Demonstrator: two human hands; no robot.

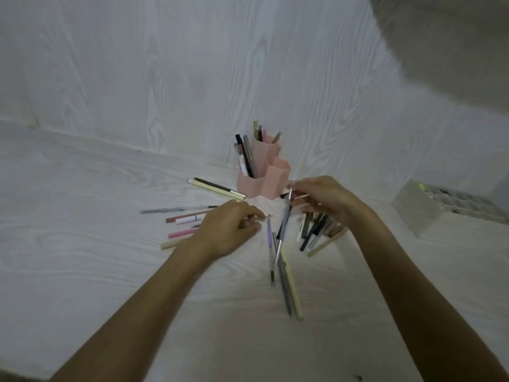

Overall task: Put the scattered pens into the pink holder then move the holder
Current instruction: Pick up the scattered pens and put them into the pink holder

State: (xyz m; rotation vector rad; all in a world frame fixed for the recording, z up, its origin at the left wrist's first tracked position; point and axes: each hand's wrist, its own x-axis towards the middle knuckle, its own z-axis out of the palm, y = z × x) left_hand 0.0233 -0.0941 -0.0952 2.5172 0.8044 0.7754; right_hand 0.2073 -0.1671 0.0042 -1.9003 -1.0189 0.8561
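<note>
Pens lay fanned out beyond the left hand [228, 230], on its outer side: a clear one [176, 209], a brown one [183, 217], a white one [190, 219], a pink one [180, 233] and a cream stub [168, 245] half hidden under the wrist. That hand hovered low over the white table [82, 216] with its fingers loosely curled; whether it had hold of anything could not be told through the blur. Farther out from its knuckles rested a dark pen [214, 186] beside a pale yellow one [212, 190], both almost touching the pink holder [265, 177], which stood upright near the wall with several pens already in two of its cells. Between the hands lay a lilac pen [270, 244] and a long yellow one [292, 288]. The right hand [322, 199] pinched a slim lilac-and-silver pen [285, 221] near its upper end, the tip hanging down, just in front of the holder. A dark cluster of pens [316, 232] sat under that wrist, and a clear organiser box [440, 208] lay well off to its outer side. Pens like these looked light, stiff and smooth, so a pinch near the middle would probably steady them better; the holder seemed light plastic, likely top-heavy once full, best gripped low around its walls.
</note>
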